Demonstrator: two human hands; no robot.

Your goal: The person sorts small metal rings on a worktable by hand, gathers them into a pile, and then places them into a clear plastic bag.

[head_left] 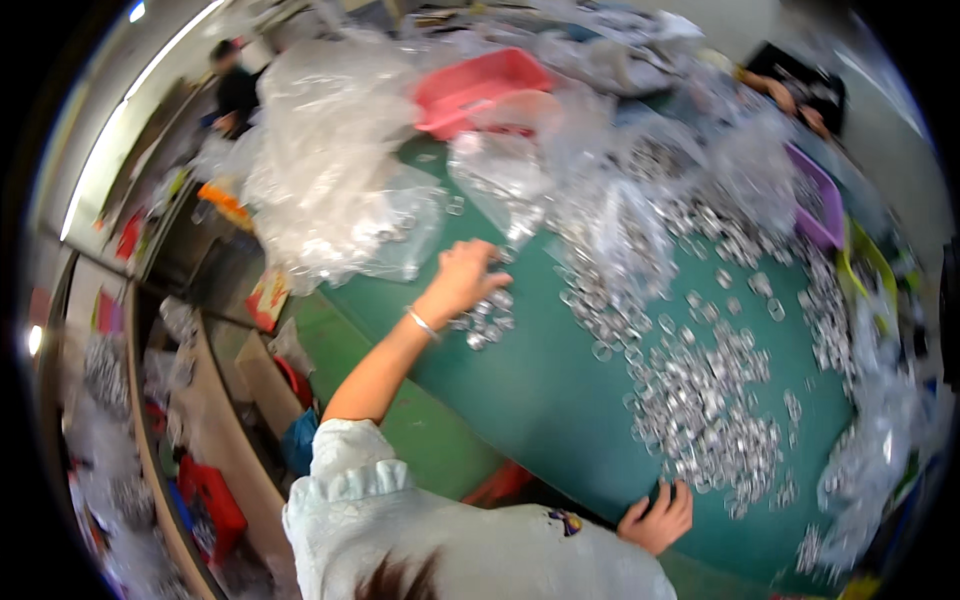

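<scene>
My left hand (465,280) reaches over the green tabletop (540,390), its thumb and fingers apart. Just below it lies a small cluster of shiny silver rings (487,324). Close to its fingertips is the lower end of a clear plastic bag (495,180) with silver pieces inside. My right hand (660,517) rests at the near table edge with its fingers apart and slightly bent. Beyond it spreads a large loose heap of silver rings (705,410). I see nothing held in either hand, though blur hides fine detail at the fingertips.
Big clear bags (330,150) crowd the far left. A pink tray (480,85) stands at the back; purple (820,200) and yellow-green (868,260) baskets line the right. Another person's hands (785,100) are at the far right, and a person in black (236,90) is far left, beside shelving.
</scene>
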